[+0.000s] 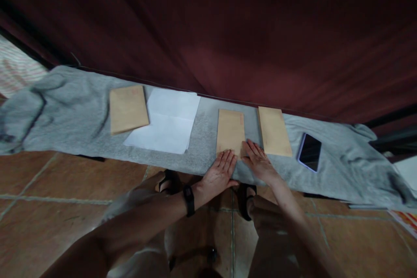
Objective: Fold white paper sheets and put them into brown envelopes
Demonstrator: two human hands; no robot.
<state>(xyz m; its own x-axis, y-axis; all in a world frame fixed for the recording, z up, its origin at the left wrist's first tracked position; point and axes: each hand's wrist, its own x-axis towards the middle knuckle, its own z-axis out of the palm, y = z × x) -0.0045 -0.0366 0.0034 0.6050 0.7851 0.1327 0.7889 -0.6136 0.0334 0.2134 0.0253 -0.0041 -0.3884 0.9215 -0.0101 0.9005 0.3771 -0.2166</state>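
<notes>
Forearms (146, 225) up front; left hand (219, 173) and right hand (259, 165) flat, gripping nothing, on the middle envelope (230, 129) by the grey cloth's (204, 139) near edge. Probably partway: white sheets (167, 121) still loose, can't tell what's sealed.

Left hand (220, 170) palm down, right hand (260, 163) just beside it, arms (146, 221) outstretched

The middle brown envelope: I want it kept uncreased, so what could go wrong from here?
The left hand lies partly on the middle envelope, so uneven pressure might crease it. The right hand is close beside the right envelope and could nudge it. The grey cloth underneath is rumpled towards both ends and might shift.
</notes>
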